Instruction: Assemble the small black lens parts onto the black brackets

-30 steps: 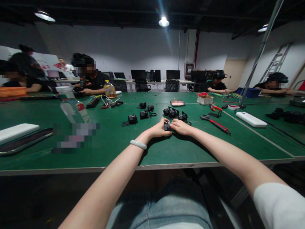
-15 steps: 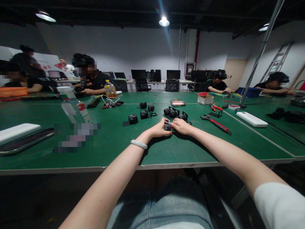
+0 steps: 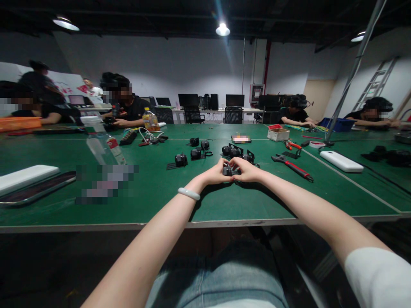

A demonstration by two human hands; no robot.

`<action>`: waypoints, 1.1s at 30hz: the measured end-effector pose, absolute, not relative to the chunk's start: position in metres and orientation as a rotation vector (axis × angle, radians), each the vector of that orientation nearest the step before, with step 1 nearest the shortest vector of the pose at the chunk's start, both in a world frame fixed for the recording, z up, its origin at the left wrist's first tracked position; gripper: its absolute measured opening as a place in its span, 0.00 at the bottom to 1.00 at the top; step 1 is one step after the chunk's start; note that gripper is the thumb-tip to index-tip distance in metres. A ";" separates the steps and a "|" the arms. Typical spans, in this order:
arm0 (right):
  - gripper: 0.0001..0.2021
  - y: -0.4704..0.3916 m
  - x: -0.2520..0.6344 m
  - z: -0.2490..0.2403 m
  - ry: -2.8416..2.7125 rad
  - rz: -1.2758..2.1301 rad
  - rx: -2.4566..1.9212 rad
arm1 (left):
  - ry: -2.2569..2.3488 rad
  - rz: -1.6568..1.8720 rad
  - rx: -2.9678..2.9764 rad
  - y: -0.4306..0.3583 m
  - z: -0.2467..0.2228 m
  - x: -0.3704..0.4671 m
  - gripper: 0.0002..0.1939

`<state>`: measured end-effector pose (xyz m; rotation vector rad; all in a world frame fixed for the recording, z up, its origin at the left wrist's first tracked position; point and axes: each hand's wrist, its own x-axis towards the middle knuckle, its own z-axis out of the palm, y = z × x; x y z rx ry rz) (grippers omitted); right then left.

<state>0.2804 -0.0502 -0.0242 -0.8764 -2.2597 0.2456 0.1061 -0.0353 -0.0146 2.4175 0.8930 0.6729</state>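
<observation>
Between my two hands, low over the green table point(image 3: 205, 199), is a small black device point(image 3: 227, 170). My left hand point(image 3: 215, 173) wraps its left side, with a pale bangle on the wrist. From the right, my right hand point(image 3: 246, 170) closes on the same device, thumb and fingers curled round it. More black devices lie just behind my hands, one of them point(image 3: 236, 151) near the right hand. Several others are to the left, including one on a flat black plate point(image 3: 180, 160).
Adjustable pliers with red handles point(image 3: 297, 169) and a white power bank point(image 3: 341, 161) lie to the right. A small box point(image 3: 278, 133) stands behind them. On the left are a clear bottle point(image 3: 99, 143) and a phone point(image 3: 38, 188). People sit across the table.
My right hand has opened its curl wider and now reaches round the right side of the black device. The whole view has shifted slightly.
</observation>
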 end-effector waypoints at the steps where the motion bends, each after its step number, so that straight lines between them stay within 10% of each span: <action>1: 0.21 -0.050 0.280 -0.024 -2.256 0.243 -0.880 | 0.899 0.678 2.414 -0.035 -0.015 0.106 0.31; 33: 0.14 -0.047 0.285 -0.024 -2.375 0.048 -0.883 | 0.905 0.660 2.387 -0.037 -0.013 0.107 0.31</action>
